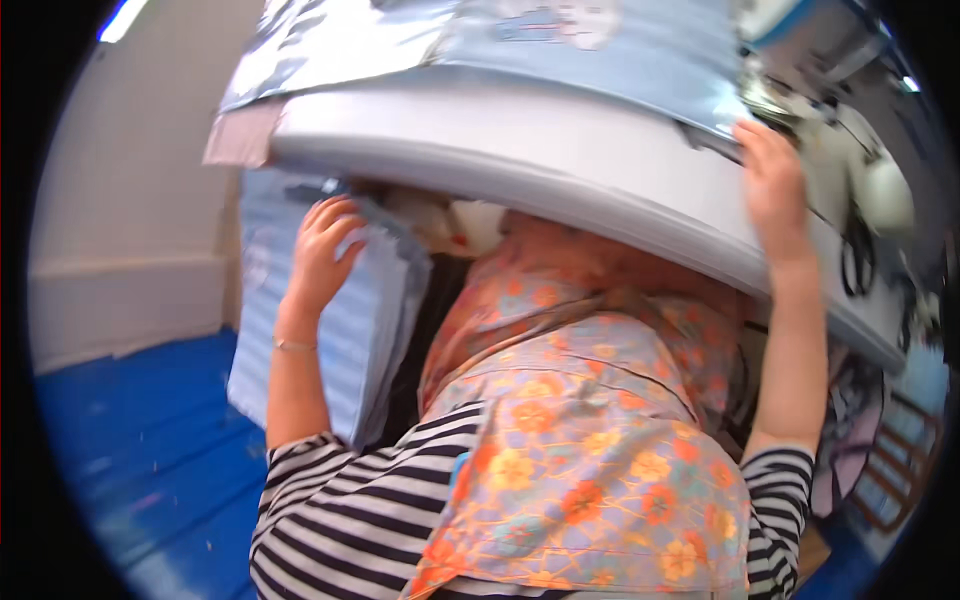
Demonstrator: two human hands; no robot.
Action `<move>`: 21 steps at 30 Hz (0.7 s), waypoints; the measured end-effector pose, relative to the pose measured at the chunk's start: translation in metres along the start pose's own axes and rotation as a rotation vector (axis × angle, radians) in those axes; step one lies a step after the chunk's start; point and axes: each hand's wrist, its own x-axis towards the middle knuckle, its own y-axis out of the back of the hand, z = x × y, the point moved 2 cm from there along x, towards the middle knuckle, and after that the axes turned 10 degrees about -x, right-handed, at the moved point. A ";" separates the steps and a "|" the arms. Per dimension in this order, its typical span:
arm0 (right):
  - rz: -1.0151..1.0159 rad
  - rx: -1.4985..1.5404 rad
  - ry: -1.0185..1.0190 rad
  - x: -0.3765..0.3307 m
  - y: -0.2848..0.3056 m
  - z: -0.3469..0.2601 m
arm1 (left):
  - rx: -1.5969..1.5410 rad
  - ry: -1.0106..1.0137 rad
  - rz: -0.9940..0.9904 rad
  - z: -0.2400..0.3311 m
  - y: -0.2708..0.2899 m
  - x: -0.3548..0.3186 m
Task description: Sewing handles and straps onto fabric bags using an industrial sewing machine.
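A glossy light-blue sheet point(600, 65) with a pale printed figure lies across the white tabletop point(480, 125). At its near right corner is my right hand point(775, 190), fingers bent over the edge and the thumb hidden. My left hand point(325, 250) is below the table's left end, at the top of a stack of blue striped panels point(310, 310) that hangs or stands there. Its fingers curve loosely and the thumb is apart from them; no held thing shows. The picture is somewhat blurred.
A pale machine point(885, 195), perhaps a sewing machine, stands right of the sheet with a dark cord point(858, 258) nearby. A pinkish piece point(240, 135) sticks out at the table's left corner. The floor point(140, 430) is blue; a brown slatted rack point(900, 460) is at lower right.
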 end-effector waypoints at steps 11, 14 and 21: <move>0.025 -0.050 -0.012 -0.009 0.000 -0.006 | -0.275 -0.349 0.172 0.124 0.022 0.117; 0.012 0.041 -0.085 -0.018 0.008 -0.019 | -0.412 -0.510 0.102 0.184 -0.036 0.191; 0.040 0.143 0.034 -0.064 0.033 -0.104 | -0.375 -0.476 0.153 0.242 -0.138 0.289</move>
